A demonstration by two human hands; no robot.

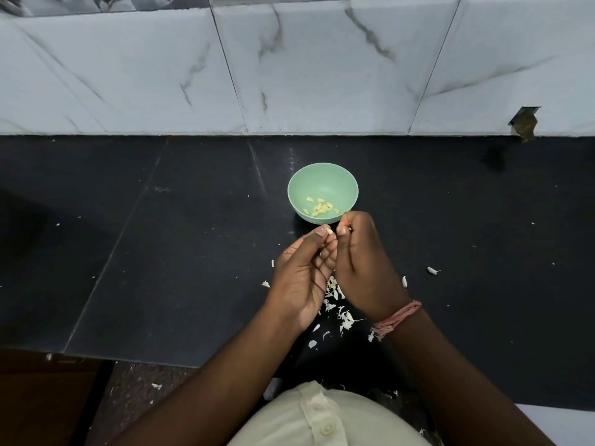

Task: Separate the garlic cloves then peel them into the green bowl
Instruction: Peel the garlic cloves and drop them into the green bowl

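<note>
Fingers (317, 235) of the left hand (301, 278) pinch a garlic clove (329, 231); the right hand (360, 262) picks its skin (green bowl (323, 175) at twelve o'clock). Slipping, it could drop among desk (193, 252) peels (338, 304).

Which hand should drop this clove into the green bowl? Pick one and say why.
Left. The left hand already pinches the garlic clove at its fingertips, just short of the green bowl. The right hand seems only to pick at the skin.

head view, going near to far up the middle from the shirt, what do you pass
shirt button → pile of garlic skins on the black counter → garlic clove pinched at the fingertips → green bowl with peeled cloves → marble wall tiles
</note>
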